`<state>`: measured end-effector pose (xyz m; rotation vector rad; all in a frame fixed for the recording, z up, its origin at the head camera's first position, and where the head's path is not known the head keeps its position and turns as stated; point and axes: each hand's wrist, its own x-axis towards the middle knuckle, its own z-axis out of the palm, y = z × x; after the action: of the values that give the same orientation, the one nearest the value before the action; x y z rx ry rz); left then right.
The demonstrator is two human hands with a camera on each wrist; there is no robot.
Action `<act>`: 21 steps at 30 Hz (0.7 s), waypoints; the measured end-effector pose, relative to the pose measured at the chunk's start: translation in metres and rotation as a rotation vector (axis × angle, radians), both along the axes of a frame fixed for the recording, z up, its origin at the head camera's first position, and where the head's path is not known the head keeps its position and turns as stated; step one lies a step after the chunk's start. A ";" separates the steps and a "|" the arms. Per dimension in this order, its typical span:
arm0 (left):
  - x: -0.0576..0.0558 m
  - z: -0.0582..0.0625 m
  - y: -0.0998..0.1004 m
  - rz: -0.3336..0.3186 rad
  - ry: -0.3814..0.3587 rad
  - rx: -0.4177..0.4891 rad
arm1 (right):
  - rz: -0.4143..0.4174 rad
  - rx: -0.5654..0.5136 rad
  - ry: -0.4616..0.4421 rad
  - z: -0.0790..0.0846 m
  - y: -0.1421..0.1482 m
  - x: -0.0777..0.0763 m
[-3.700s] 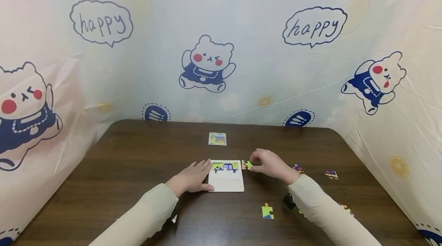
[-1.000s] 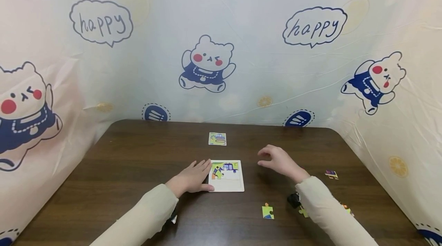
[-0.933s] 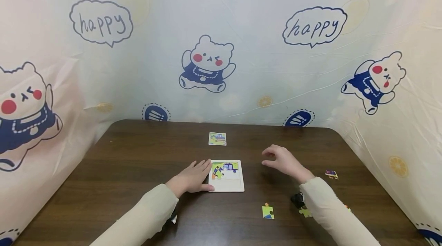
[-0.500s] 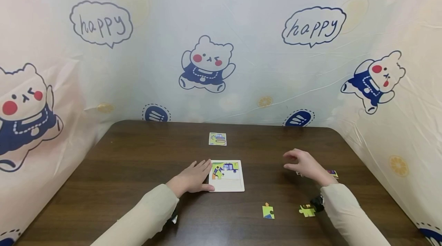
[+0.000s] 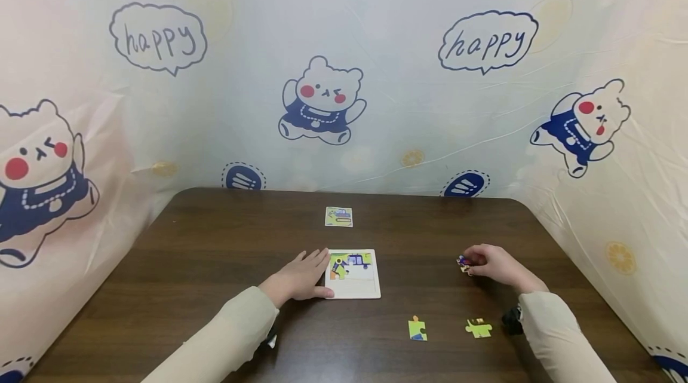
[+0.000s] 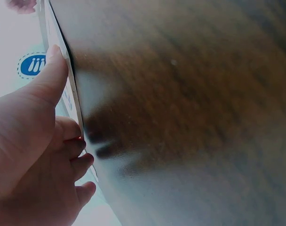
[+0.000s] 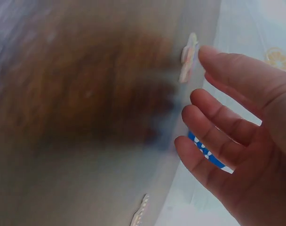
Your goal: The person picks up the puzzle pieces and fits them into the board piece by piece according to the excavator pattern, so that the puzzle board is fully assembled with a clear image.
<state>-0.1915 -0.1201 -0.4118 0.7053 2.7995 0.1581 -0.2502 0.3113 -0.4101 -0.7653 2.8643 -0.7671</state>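
Observation:
A white puzzle tray [image 5: 352, 290] lies mid-table, with picture pieces along its top and left side. My left hand [image 5: 301, 276] rests flat against its left edge, fingers stretched. In the left wrist view that hand's thumb [image 6: 51, 77] lies on the tray's rim. My right hand [image 5: 497, 264] is low over the table at the right, its thumb and fingertips at a small purple jigsaw piece [image 5: 463, 263]. The right wrist view shows this piece [image 7: 189, 59] edge-on on the table by the thumb tip, the fingers loosely bent.
A small picture card [image 5: 338, 217] lies behind the tray. A green jigsaw piece [image 5: 417, 328] is in front of it to the right. Further right lies another green piece [image 5: 478, 328], near the black wrist camera [image 5: 513, 321]. A striped piece [image 7: 140, 209] shows in the right wrist view.
A green and orange jigsaw piece, earlier in my right hand, now sits in the tray's left side. The emptied right hand has moved right, down to the purple piece. My left hand has stayed put.

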 end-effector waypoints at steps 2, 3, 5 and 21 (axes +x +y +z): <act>0.000 0.000 0.000 -0.001 0.002 0.001 | 0.009 0.015 -0.001 -0.002 0.002 -0.001; 0.000 0.000 0.000 -0.001 0.003 0.002 | 0.006 0.021 -0.006 -0.003 0.003 -0.002; 0.001 0.001 0.000 -0.001 0.004 0.004 | -0.010 0.034 -0.019 -0.004 0.004 -0.003; 0.000 0.000 -0.001 0.000 -0.001 0.008 | -0.004 0.076 -0.021 -0.004 0.003 -0.005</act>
<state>-0.1910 -0.1212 -0.4119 0.7073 2.7991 0.1704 -0.2554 0.3147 -0.4141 -0.7373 2.8587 -0.6585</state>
